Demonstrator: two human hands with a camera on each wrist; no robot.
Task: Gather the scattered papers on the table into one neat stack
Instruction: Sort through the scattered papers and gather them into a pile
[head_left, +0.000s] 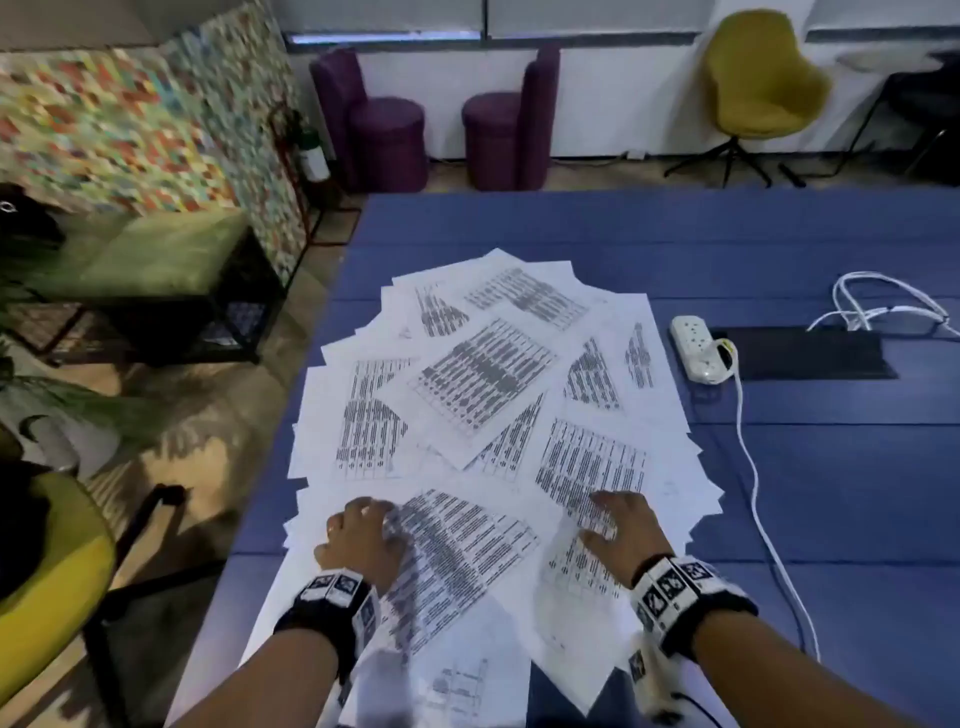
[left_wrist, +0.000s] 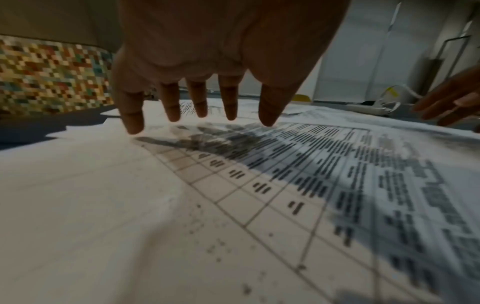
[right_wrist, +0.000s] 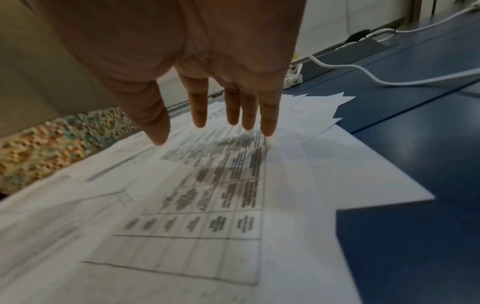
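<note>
Room light was pretty dim and flat, coming from overhead. Both wrist views looked murky, with heavy vignetting at the corners. The left hand (left_wrist: 221, 51) dropped a soft shadow on the papers (left_wrist: 259, 185) right under its fingertips, same under the right hand (right_wrist: 182, 51). Print nearest each wrist camera was smeared, with motion blur. The head view bent straight edges near its borders.

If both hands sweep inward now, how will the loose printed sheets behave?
The printed sheets look thin and floppy, so they would likely buckle or ripple rather than slide as a block. Overlapped at many angles on the smooth blue table, they probably slip over each other. The left hand and right hand lie open on top.
</note>
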